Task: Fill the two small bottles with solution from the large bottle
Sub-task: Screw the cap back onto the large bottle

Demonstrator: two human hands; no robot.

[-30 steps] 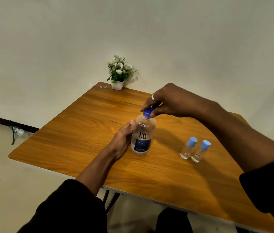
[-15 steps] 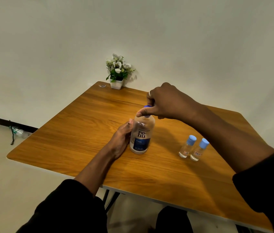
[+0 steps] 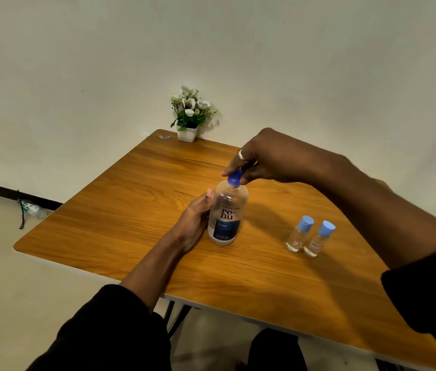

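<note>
The large clear bottle [image 3: 226, 214] with a blue label stands upright in the middle of the wooden table [image 3: 120, 210]. My left hand [image 3: 194, 220] grips its body from the left. From above, my right hand [image 3: 267, 156] pinches its blue cap [image 3: 235, 178] with the fingertips. Two small clear bottles, one at the left [image 3: 297, 234] and one at the right [image 3: 318, 239], stand side by side to the right of the large bottle, both with light blue caps on.
A small white pot with white flowers [image 3: 188, 116] sits at the table's far edge by the wall. A dark cable [image 3: 21, 210] runs along the floor at the left.
My right hand has turned on the cap: the fingers covered it half a second ago, and now the cap shows again between the fingertips. The left hand and the bottles stayed put.
</note>
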